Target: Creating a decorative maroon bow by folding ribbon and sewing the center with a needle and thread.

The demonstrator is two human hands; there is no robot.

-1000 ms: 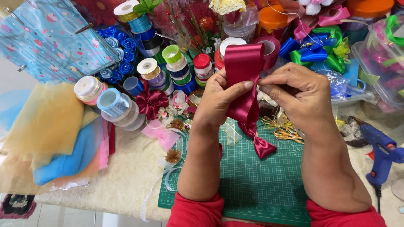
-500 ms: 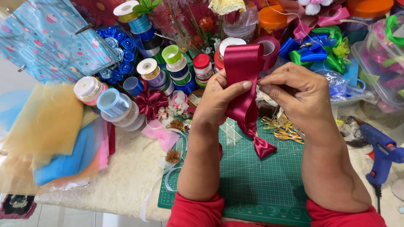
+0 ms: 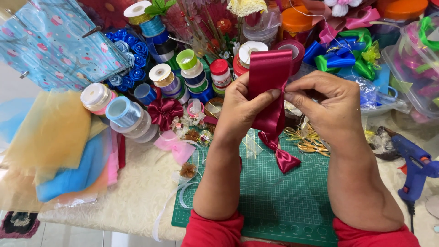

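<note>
A wide dark-red satin ribbon [image 3: 270, 73] is held upright over a green cutting mat [image 3: 279, 196]. My left hand [image 3: 242, 107] pinches its left edge between thumb and fingers. My right hand [image 3: 327, 105] pinches the right edge at the same height. The ribbon's top loop stands above both hands. Below them it narrows to a knot, and a short tail [image 3: 286, 160] lies on the mat.
Ribbon spools [image 3: 162, 75] and small jars crowd the table behind the mat. Sheer yellow and blue fabric [image 3: 59, 146] lies at the left. A blue glue gun [image 3: 416, 167] rests at the right edge, beside clear tubs of bows [image 3: 411, 68]. Gold thread [image 3: 308, 142] lies by the mat.
Both hands and the ribbon have shifted slightly to the right and a little down. The grip on the ribbon is unchanged.
</note>
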